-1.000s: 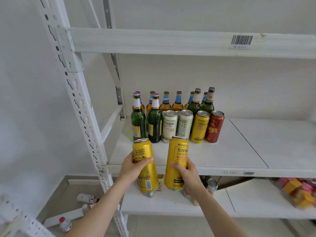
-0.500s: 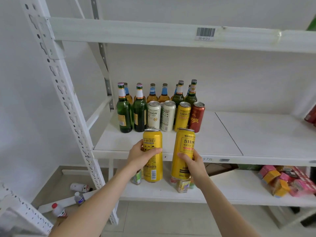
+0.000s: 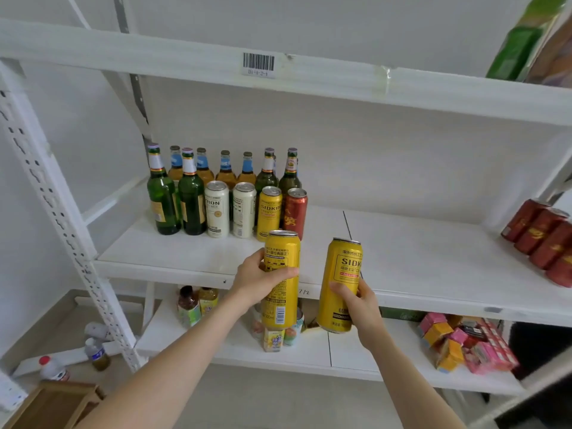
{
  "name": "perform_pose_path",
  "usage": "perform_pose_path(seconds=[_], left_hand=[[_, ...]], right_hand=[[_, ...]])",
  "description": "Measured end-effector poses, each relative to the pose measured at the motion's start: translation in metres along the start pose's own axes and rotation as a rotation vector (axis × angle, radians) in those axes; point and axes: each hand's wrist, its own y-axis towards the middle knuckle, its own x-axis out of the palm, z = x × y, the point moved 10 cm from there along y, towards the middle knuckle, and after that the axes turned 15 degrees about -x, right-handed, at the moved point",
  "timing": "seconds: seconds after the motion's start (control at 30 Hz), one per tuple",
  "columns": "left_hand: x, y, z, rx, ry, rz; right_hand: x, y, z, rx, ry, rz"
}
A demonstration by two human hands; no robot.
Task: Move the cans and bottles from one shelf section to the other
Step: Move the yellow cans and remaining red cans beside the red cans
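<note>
Head view, middle shelf.

Left hand [image 3: 257, 281] holds a tall yellow aluminium can with small black print [image 3: 282, 252] upright, its fingers [image 3: 253, 262] clamped round the mid-body. Right hand [image 3: 360, 306] holds a second tall yellow can lettered SIDK [image 3: 343, 267], tilted slightly, with its fingers [image 3: 362, 287] clamped round the lower half. Both cans are in the air just in front of the white shelf board [image 3: 418, 258], near its dark seam [image 3: 347, 221]. Neither rests on the board.

Judgement: gripping at the body keeps the tops clear and the bases free for setting down. One can per hand halves the trips.

On the left section stand green glass bottles [image 3: 162, 202], amber glass bottles with blue neck labels [image 3: 227, 178], two white cans [image 3: 217, 210], one yellow can [image 3: 270, 212] and one red can [image 3: 295, 212]. They stand in tight rows, cans in front.

The right section holds a cluster of red cans [image 3: 538, 239] at its far end, well apart from the hands. Which section is the target cannot be told.
</note>
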Motion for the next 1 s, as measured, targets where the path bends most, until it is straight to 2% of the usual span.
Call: perform_pose_path(seconds=[0.53,0.83,1.0], left_hand=[[0.18,0.06,0.063,0.036,0.085,-0.119],[0.306,0.077,0.106,0.062,0.133,-0.186],[0.384,0.065,0.127,0.067,0.127,-0.18]], right_hand=[[-0.163,0.059,0.009,-0.048,-0.03,0.093],[-0.288,0.088,0.012,-0.083,-0.04,0.161],[-0.366,0.095,0.004,-0.102,-0.06,0.138]])
